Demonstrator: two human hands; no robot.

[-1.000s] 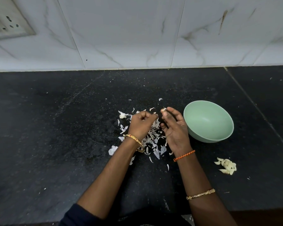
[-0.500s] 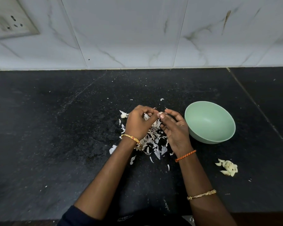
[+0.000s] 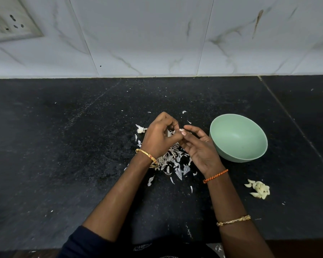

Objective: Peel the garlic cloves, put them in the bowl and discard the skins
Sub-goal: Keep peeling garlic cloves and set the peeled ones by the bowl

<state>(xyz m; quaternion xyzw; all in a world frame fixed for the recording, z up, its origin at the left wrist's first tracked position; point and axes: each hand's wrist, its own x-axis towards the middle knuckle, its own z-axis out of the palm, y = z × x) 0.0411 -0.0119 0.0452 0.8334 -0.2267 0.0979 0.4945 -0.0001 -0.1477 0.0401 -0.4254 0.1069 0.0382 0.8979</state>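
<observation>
Black speckled stone forms the worktop (image 3: 63, 164), which is backed by a wall (image 3: 138, 34) of white marble-veined tiles; a socket plate (image 3: 9, 25) is set into the wall at the upper left. A pale green bowl (image 3: 250, 151) is stood on the worktop just right of the hands, tilted slightly, and nothing can be seen inside it. The left hand (image 3: 159, 138) is held above a heap of papery skins (image 3: 172, 159), its fingers curled inward; the right hand (image 3: 199, 148) is placed close beside it, fingers partly bent. A garlic clove (image 3: 181, 130) is pinched between the fingertips of both hands, and most of it is hidden by them. The skins are spread under and between the wrists, so part of the heap is covered by the hands; loose flakes are scattered around it. A small pile of peeled cloves (image 3: 258, 189) is left on the worktop near the right forearm, below the bowl and apart from it. A gold bangle (image 3: 147, 157) is worn on the left wrist, an orange thread (image 3: 215, 175) on the right.
</observation>
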